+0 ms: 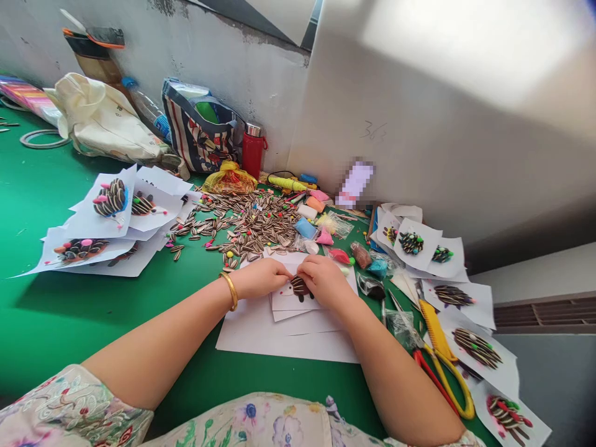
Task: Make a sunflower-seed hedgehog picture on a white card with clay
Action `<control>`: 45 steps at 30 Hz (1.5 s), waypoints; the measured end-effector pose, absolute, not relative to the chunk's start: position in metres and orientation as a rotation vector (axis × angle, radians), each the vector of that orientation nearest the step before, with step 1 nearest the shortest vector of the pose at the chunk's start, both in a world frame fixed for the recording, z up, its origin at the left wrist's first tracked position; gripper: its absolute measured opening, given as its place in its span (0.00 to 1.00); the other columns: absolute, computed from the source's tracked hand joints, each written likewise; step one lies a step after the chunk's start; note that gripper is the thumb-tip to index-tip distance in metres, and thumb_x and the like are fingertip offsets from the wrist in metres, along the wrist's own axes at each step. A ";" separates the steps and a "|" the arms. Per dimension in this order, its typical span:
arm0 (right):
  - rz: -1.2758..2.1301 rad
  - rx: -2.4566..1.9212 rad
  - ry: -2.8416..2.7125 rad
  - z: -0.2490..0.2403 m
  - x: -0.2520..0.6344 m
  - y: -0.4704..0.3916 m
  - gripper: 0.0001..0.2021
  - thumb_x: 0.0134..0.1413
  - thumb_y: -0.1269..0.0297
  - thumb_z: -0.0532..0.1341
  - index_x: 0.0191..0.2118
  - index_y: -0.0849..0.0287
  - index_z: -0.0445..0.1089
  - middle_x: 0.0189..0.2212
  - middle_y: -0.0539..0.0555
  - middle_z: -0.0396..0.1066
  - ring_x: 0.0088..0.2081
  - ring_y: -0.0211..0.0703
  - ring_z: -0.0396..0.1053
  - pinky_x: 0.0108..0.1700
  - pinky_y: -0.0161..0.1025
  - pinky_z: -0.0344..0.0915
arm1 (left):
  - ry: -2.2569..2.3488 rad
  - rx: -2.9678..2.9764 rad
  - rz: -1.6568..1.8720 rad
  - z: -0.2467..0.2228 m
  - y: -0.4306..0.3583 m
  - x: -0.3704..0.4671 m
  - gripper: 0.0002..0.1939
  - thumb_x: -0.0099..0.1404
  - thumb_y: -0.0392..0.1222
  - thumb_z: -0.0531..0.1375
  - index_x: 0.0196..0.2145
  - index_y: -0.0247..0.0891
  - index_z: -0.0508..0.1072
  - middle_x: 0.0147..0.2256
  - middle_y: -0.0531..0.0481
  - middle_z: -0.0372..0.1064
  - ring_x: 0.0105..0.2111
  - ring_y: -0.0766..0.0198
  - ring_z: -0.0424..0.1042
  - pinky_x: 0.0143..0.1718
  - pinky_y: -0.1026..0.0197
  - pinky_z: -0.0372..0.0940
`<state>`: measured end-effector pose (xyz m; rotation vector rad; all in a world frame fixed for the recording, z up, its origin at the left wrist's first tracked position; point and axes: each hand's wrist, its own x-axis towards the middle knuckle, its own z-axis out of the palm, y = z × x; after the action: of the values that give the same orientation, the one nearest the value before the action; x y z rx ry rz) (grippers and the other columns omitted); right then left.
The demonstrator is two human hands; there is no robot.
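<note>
My left hand (263,277), with a gold bangle at the wrist, reaches over a small white card (284,303) on larger white sheets (261,335). Its thumb and forefinger are pinched at the left end of a dark hedgehog-like figure (300,287) made with striped seeds. My right hand (323,282) bends over the figure's upper right side, fingers pressed together and partly covering it. Anything between the fingertips of either hand is too small to make out. Just beyond the hands lies a heap of striped sunflower seeds (261,220).
Seed-decorated cards lie at the left (105,217) and down the right side (479,347). Yellow-handled scissors (459,388) rest by my right forearm. Colored clay packets (306,228) sit beside the seeds. Behind stand a red bottle (252,152) and a striped bag (198,133).
</note>
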<state>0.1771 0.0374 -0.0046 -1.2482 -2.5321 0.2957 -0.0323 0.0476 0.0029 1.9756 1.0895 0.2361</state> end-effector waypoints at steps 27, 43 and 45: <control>0.323 -1.268 -2.314 0.003 0.185 0.033 0.10 0.62 0.72 0.57 0.39 0.58 0.77 0.36 0.55 0.73 0.40 0.45 0.70 0.43 0.41 0.65 | 1.143 1.738 0.319 0.013 0.049 -0.038 0.19 0.63 0.47 0.55 0.45 0.38 0.81 0.38 0.50 0.78 0.37 0.59 0.72 0.38 0.64 0.63; 0.429 -1.086 -2.259 0.011 0.171 0.024 0.11 0.61 0.72 0.56 0.37 0.57 0.76 0.32 0.54 0.74 0.34 0.42 0.70 0.37 0.37 0.65 | 0.645 1.320 0.384 0.021 0.033 -0.034 0.17 0.64 0.47 0.59 0.44 0.35 0.78 0.21 0.56 0.57 0.18 0.72 0.51 0.17 0.68 0.45; 0.393 -1.186 -2.193 0.014 0.177 0.026 0.12 0.61 0.73 0.55 0.39 0.57 0.76 0.35 0.54 0.75 0.38 0.42 0.71 0.41 0.38 0.66 | 0.679 1.196 0.461 0.020 0.034 -0.033 0.16 0.63 0.48 0.60 0.44 0.35 0.78 0.21 0.56 0.57 0.17 0.74 0.49 0.16 0.69 0.42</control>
<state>0.1766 0.0261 0.0138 -1.1862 -2.1935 0.3934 -0.0331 0.0344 0.0200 1.1964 0.6794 0.4610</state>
